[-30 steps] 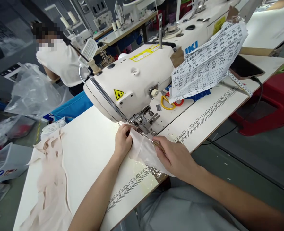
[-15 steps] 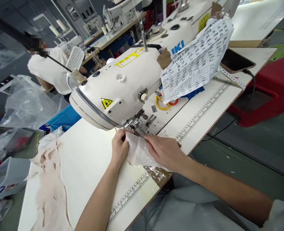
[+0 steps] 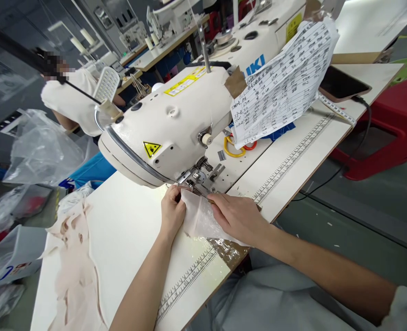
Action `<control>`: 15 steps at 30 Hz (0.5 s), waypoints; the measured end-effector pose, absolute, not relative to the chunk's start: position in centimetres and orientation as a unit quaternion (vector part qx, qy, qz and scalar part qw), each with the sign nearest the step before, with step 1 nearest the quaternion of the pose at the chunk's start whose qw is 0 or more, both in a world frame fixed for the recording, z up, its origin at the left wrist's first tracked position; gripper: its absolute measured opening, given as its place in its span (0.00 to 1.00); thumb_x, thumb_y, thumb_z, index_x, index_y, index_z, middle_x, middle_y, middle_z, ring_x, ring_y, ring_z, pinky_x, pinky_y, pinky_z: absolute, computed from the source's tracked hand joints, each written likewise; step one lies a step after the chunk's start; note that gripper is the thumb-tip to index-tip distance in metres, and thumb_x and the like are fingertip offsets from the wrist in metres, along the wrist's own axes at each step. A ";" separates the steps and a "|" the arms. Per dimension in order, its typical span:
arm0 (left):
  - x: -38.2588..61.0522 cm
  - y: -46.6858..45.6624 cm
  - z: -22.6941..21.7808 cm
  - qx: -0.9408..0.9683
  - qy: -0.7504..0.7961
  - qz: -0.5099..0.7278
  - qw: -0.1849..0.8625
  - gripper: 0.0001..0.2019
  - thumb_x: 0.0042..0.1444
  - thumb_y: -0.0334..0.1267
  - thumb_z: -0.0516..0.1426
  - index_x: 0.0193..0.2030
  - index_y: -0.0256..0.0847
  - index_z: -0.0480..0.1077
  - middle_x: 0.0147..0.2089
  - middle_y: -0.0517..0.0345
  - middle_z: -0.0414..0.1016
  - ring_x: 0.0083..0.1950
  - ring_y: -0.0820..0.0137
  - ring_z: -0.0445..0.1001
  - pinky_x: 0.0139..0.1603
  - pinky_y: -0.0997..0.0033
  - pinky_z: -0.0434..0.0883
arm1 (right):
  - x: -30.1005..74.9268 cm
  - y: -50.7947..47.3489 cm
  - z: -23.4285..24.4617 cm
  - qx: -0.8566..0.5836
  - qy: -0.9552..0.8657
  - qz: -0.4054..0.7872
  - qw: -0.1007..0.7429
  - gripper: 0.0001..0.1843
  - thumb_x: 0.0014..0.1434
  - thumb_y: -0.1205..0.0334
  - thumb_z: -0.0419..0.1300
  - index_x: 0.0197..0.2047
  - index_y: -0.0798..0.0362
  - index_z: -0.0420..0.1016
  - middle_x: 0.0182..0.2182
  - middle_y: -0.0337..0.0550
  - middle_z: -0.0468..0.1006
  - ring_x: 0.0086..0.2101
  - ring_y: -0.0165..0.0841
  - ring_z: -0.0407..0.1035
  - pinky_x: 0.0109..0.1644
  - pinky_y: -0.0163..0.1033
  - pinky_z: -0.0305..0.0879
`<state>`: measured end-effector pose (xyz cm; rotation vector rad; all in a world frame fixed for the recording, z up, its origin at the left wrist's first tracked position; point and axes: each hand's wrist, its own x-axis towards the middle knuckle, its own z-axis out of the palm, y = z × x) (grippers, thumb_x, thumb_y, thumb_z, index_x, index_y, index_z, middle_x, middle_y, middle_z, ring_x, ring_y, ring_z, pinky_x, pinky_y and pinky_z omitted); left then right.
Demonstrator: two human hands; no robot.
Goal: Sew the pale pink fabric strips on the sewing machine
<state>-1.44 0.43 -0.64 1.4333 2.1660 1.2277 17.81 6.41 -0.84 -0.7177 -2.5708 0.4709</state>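
A white sewing machine (image 3: 162, 124) stands over the table. Just in front of its presser foot (image 3: 198, 177), my left hand (image 3: 173, 209) is closed, pinching the edge of a pale pink fabric piece (image 3: 192, 214). My right hand (image 3: 237, 218) lies over the fabric's right side, its fingers closed around a slim metal tool (image 3: 203, 192) that points at the needle area. The tool's exact kind and its tip are hard to make out. Thumb and fingertips of the left hand are partly hidden beside the foot.
More pale pink fabric (image 3: 77, 276) lies at the table's left. Yellow-handled scissors (image 3: 233, 148) rest behind the foot, beneath a handwritten sheet (image 3: 282, 82). A phone (image 3: 344, 83) with a cable sits at the right, near a red stool (image 3: 379, 128). Another person (image 3: 70, 99) sits farther back.
The view has shifted slightly. Both hands, the fabric and the metal tool keep nearly the same places at the presser foot.
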 end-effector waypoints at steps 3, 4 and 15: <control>-1.4 0.4 -0.6 0.496 0.747 0.422 0.133 0.08 0.52 0.35 0.54 0.32 0.43 0.74 0.37 0.58 0.75 0.41 0.67 0.73 0.44 0.68 0.69 | 17.8 6.4 -0.7 -0.259 -0.927 0.171 0.211 0.15 0.69 0.66 0.47 0.53 0.58 0.71 0.40 0.47 0.82 0.36 0.36 0.77 0.31 0.37 0.65; -1.4 0.4 -0.6 0.496 0.747 0.422 0.133 0.08 0.52 0.35 0.54 0.32 0.43 0.74 0.37 0.58 0.75 0.41 0.67 0.73 0.44 0.68 0.69 | 17.8 6.5 -0.7 -0.259 -0.927 0.173 0.209 0.15 0.69 0.67 0.48 0.53 0.58 0.71 0.40 0.47 0.82 0.36 0.35 0.77 0.31 0.37 0.65; -1.5 0.4 -0.5 0.497 0.747 0.421 0.130 0.07 0.50 0.36 0.55 0.31 0.43 0.75 0.35 0.58 0.75 0.41 0.66 0.73 0.42 0.68 0.68 | 17.7 6.5 -0.5 -0.265 -0.929 0.180 0.186 0.15 0.70 0.65 0.47 0.55 0.58 0.70 0.41 0.47 0.81 0.38 0.36 0.77 0.32 0.38 0.64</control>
